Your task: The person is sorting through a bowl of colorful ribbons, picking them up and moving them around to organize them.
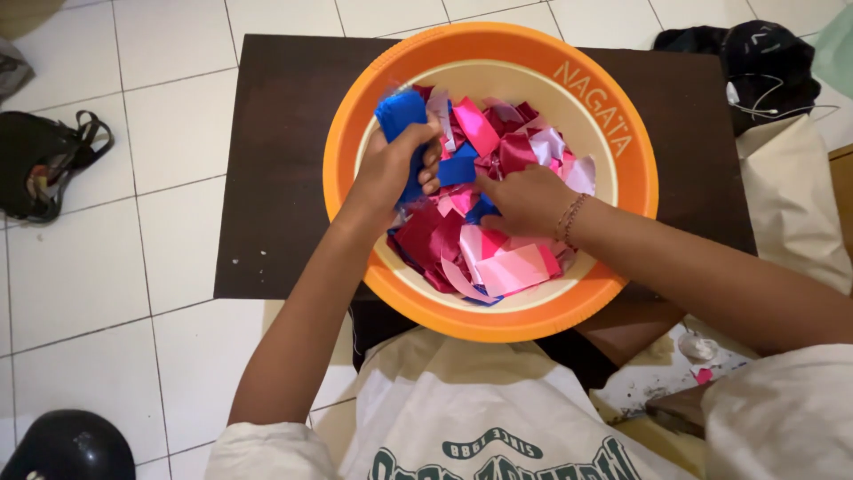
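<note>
My left hand has its grip shut tight round a bunch of blue cloth strips, which stick up out of the fist above the pile. My right hand lies palm down on the scraps just beside it, fingers bent into the heap; I cannot tell whether that grip has closed on anything. A thin bracelet sits on that wrist. Under both hands I see a heap of cloth scraps, pink, magenta, pale lilac and blue, filling an orange basin with a cream inside. The basin rests on a dark brown tabletop, which stands on a white tiled floor. A black bag lies on the tiles well off to the left, and a black cap lies at the tabletop's far right corner.
</note>
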